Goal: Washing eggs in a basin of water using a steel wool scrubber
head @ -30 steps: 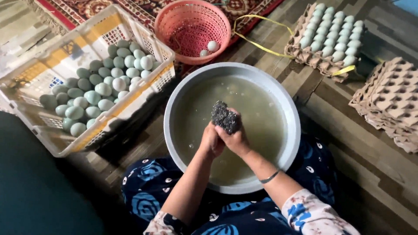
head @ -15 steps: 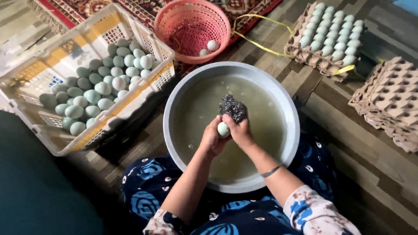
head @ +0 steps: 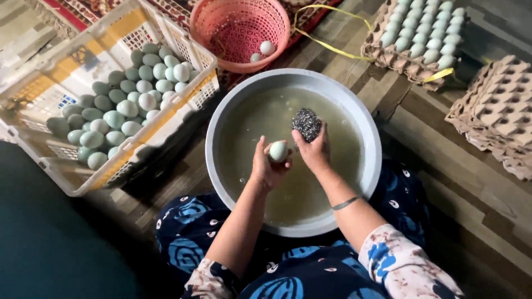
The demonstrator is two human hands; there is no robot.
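Observation:
Over a grey basin [head: 366,127] of murky water, my left hand [head: 266,166] holds a pale green egg [head: 278,150] in its fingertips. My right hand [head: 316,150] grips a ball of steel-wool scourer [head: 306,123] just right of the egg, close to it. Both hands hover above the water near the basin's middle.
A white crate [head: 166,116] with several pale green eggs stands at the left. A pink basket [head: 216,22] with two eggs sits behind the basin. A filled egg tray [head: 382,52] and a stack of empty cardboard trays [head: 499,111] lie at the right on the wooden floor.
The egg, earlier hidden between my hands under the scourer, now shows in my left fingertips. My hands have parted slightly, the scourer shifting right of the egg.

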